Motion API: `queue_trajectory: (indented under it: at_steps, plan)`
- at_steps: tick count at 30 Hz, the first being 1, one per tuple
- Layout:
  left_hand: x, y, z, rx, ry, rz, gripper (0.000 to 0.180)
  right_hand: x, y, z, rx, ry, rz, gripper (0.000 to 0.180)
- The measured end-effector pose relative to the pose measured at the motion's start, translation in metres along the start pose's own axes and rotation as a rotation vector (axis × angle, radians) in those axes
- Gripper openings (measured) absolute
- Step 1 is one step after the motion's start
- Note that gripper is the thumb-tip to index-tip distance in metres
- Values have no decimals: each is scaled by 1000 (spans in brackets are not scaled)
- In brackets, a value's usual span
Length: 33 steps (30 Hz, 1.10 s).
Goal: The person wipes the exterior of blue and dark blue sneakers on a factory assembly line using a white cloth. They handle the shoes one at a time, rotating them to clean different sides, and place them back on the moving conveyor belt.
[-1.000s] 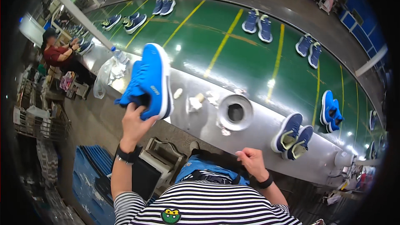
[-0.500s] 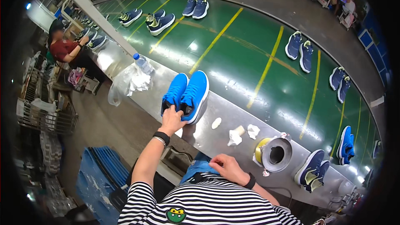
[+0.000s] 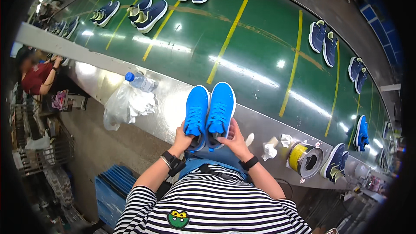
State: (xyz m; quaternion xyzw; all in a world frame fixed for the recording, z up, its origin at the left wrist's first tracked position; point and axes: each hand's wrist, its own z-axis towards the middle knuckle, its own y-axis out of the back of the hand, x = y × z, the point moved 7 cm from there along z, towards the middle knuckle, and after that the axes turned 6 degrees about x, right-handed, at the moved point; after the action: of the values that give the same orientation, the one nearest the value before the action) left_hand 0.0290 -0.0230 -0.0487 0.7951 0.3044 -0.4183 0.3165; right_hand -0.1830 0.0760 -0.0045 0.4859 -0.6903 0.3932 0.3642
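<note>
**Left hand (image 3: 180,142) and right hand (image 3: 236,141) grasp a white-soled, bright blue pair of lace-up shoes (image 3: 221,107)**

At the far left, a co-worker in a dark red top (image 3: 36,78) is beside a long, silver metal table (image 3: 259,123). Lower down, a stack of blue panels (image 3: 113,193) stands near the person's left forearm. On the table, a translucent plastic bag (image 3: 115,108) with crumpled white paper (image 3: 141,103) lies next to a clear plastic bottle with a blue cap (image 3: 143,82). Beyond stretches a long green surface with yellow lines (image 3: 255,65), bearing several navy pairs of shoes (image 3: 151,17).

In the middle, the bright blue pair is side by side over the table's near edge, toes pointing away from the person; whether it touches the metal cannot be told. The left hand is closed around the heel of the left shoe, and the right hand grips the heel of the right one, its thumb at the opening.

Just right of that hand lies a small white oval piece (image 3: 249,139), then crumpled white scraps (image 3: 269,151), a round silver metal container with a yellow label (image 3: 298,156), and a navy pair with pale green lining (image 3: 333,161). Farther right, another bright blue pair (image 3: 360,135) sits on the green surface.
</note>
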Motion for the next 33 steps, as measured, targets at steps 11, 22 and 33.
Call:
queue_trajectory:
  at_steps: [11, 22, 33]
  plan:
    - [-42, 22, 31, 438, 409, -529, 37, -5, 3, -9, -209, -169, 742, 40]
    - [-40, 13, 47, 416, 494, -772, 33, -14, 0, -7, -249, -131, 906, 25]
    - [-47, 18, 47, 478, 402, -505, 38, -27, 4, -11, -294, -182, 912, 42]
